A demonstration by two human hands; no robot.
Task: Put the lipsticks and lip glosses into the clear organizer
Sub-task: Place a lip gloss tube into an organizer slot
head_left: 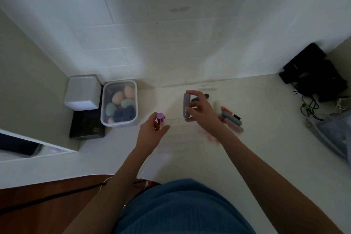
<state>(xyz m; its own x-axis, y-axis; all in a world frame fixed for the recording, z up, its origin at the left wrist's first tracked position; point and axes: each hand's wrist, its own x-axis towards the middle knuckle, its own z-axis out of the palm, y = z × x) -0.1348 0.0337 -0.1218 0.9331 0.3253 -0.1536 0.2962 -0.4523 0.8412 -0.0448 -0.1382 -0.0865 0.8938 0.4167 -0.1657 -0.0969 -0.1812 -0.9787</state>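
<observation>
Clear organizer (179, 138): a low transparent tray, faint against the white counter (256, 138), just below the middle of the frame, lying between the two forearms. Its compartments are too pale to make out.

Lavender tube (186, 107): capsule-shaped, held upright above the organizer's upper edge, at frame centre. The right hand (204, 114) pinches it, fingertips on its upper end and thumb near its lower end.

Purple-capped tube (160, 118): short, cap facing the camera, left of the organizer's upper corner. The left hand (152, 131) holds it, fingers curled round the body below the cap.

Loose lipsticks and glosses (232, 119): a small cluster lying on the counter just right of the right hand, among them a grey tube, a mauve one, a peach-and-black one and a pale one. A dark tube (198, 98) lies partly hidden behind the right hand's fingers.

Pinkish blurred items (209, 136) under the right wrist: cannot tell what they are.

Clear tub of makeup sponges (120, 103): left of centre, holding egg-shaped sponges in peach, green and dark blue.

White box (83, 92) on a black box (86, 127): just left of the tub.

Black gear with cables (311, 78): right edge, upper half.

Mirror (28, 148): left edge.
</observation>
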